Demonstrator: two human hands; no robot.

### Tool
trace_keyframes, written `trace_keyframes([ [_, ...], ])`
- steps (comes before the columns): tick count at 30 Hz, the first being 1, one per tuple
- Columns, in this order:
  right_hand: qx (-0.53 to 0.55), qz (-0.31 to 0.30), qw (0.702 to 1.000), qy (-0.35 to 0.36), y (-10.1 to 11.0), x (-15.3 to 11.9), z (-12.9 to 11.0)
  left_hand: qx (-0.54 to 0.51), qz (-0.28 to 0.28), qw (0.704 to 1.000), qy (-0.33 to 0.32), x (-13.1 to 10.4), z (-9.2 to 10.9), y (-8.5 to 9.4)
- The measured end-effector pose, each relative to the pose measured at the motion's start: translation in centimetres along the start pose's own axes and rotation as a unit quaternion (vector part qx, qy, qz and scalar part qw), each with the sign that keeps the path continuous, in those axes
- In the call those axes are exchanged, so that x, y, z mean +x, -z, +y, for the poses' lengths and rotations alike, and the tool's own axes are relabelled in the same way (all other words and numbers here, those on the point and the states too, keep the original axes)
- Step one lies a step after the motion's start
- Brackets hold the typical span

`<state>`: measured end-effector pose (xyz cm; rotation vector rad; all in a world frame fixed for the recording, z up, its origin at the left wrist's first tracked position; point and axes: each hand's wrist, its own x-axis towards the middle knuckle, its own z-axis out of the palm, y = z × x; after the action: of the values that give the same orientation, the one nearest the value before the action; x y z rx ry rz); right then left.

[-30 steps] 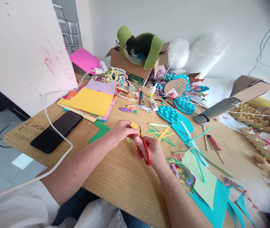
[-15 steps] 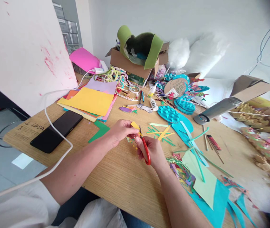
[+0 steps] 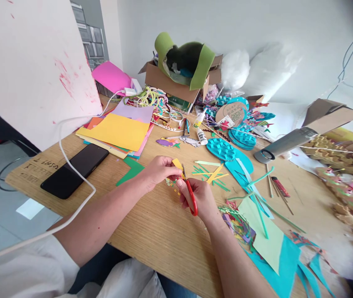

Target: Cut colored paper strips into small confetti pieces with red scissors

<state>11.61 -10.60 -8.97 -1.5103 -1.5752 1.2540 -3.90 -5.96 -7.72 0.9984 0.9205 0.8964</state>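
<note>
Between the thumb and fingers of my left hand (image 3: 159,171) is a small piece of yellow paper (image 3: 177,163). My right hand (image 3: 199,196) is closed round the red handles of a pair of scissors (image 3: 192,198), whose blades point up and away beside the yellow paper. Both hands are close together over the wooden table. Small round paper bits (image 3: 176,191) lie beneath them. Just beyond my right hand, green paper strips (image 3: 218,181) and yellow paper strips (image 3: 214,174) are spread in a loose pile.
A black phone (image 3: 73,170) and a stack of coloured paper (image 3: 117,132) lie on the left, a white cable (image 3: 80,176) crossing the phone. Glue bottles (image 3: 201,136), blue egg-carton pieces (image 3: 220,150) and a silver flask (image 3: 285,145) stand or lie farther back. Paper scraps (image 3: 237,223) lie right.
The view has shifted very slightly. Both hands keep nearly the same place, with the yellow paper and the scissors still held.
</note>
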Motion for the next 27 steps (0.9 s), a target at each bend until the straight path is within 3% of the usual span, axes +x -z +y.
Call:
trace_keyframes([
  [16, -0.005, -0.003, 1.0, -0.006, -0.06, -0.07, -0.05, 0.045, 0.02, 0.999, -0.015, -0.07, 0.15, -0.11],
  [27, -0.002, 0.001, 1.0, -0.003, 0.01, -0.11, -0.08, 0.046, -0.019, 0.999, -0.017, -0.05, -0.16, 0.02],
])
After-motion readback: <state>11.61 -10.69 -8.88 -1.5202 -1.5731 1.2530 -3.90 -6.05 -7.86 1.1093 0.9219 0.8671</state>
